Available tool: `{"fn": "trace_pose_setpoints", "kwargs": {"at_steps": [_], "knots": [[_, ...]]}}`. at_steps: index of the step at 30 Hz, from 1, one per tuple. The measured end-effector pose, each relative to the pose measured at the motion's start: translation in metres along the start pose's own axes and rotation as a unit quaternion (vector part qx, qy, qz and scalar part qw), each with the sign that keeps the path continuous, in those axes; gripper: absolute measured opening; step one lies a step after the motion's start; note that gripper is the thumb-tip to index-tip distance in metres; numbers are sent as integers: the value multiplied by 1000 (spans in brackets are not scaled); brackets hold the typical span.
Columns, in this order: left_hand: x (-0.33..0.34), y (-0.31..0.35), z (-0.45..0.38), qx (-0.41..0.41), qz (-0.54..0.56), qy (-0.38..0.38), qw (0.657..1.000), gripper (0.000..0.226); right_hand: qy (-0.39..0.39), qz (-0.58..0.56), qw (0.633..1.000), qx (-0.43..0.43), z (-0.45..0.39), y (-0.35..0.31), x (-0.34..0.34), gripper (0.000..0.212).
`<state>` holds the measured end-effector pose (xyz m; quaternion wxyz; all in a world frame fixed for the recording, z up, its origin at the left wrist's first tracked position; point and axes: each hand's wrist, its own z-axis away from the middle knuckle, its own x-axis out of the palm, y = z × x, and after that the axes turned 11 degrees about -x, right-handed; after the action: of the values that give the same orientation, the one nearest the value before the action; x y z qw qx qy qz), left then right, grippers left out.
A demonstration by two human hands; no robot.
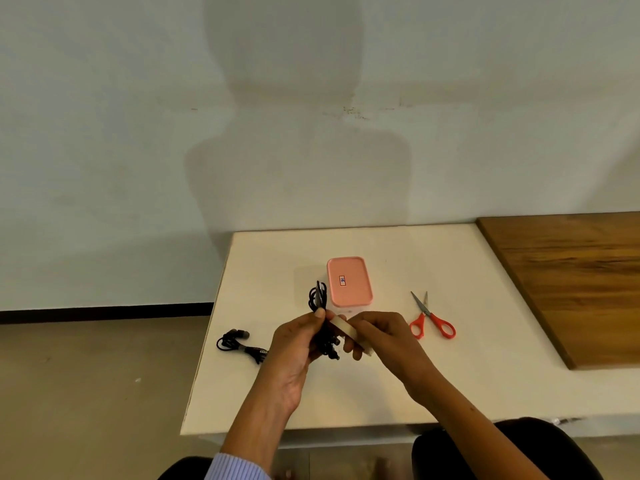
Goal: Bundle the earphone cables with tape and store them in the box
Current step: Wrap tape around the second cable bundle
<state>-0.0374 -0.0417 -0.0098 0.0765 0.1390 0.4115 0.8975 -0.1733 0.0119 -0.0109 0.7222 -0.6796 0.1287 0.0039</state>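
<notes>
Holding a coiled black earphone cable (320, 299) upright above the white table (450, 375), left hand (294, 344) grips the bundle near its lower end, fingers curled round it; loops stand above the fingers, plug ends hang below. Right hand (377, 336) pinches a roll of pale tape (349, 332), held right against the bundle.

Second earphone cable (239, 344), black, coiled, lies on the table near its left edge, apart from both hands.

Box (349, 282), with pink lid on and a small label on top, stands on the table just behind the hands.

Scissors (431, 318), red handles, blades parted, lie to the right of the box.

Wooden board (571, 282), dark brown, lies over the right part of the table.
</notes>
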Motion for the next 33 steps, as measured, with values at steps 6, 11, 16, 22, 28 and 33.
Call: {"fn": "trace_pose_setpoints", "kwargs": {"at_steps": [6, 11, 16, 22, 28, 33], "knots": [[7, -2, 3, 33, -51, 24, 998, 22, 25, -11, 999, 30, 0, 1, 0, 36], [6, 1, 1, 31, -30, 30, 999, 21, -1, -14, 1000, 17, -1, -1, -2, 36], [1, 3, -1, 29, -6, 27, 999, 21, -34, -15, 999, 14, -2, 1, -2, 36], [-5, 6, -2, 32, 0, 23, 999, 22, -77, -19, 997, 1, -3, 1, -4, 36], [-1, 0, -2, 47, -44, 15, 998, 28, -33, -36, 999, 24, -3, 7, 2, 33], [-5, 5, -5, -17, 79, 0, 997, 21, -80, -38, 996, 1, -6, 6, -5, 20]]}}
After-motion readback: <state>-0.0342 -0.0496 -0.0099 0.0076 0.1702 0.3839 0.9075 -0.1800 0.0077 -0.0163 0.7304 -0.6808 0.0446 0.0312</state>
